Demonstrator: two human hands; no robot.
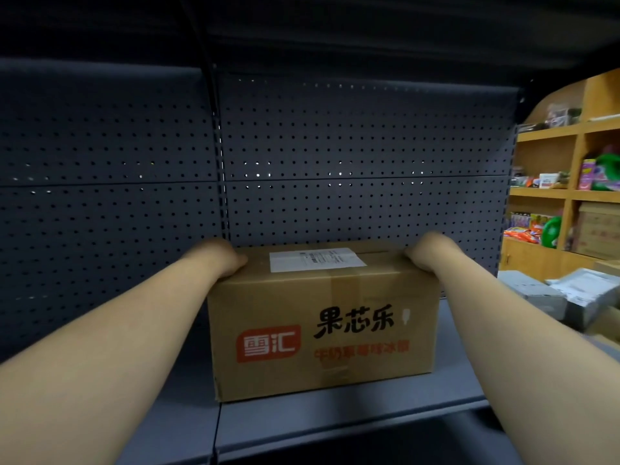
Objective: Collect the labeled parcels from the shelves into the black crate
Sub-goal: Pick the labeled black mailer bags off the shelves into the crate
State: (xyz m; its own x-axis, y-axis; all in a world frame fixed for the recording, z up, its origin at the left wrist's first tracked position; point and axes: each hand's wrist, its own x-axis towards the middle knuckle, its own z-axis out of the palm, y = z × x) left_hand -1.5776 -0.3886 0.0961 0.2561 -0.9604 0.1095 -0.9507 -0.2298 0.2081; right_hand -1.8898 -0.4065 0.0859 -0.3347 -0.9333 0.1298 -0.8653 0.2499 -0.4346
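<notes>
Reaching in, the left hand (223, 260) at 9 o'clock and right hand (427, 255) at 3 o'clock hold the labeled cardboard box (322, 330) by its short ends, long side across the shelf (335, 417).

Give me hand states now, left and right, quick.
Left hand: grips the far left top corner of the cardboard box, fingers hidden behind it.
Right hand: grips the far right top corner of it.

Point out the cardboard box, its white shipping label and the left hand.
cardboard box (322, 337): head view, printed front face.
white shipping label (317, 260): head view, label's middle, on the box top.
left hand (223, 258): head view, back of hand.
</notes>
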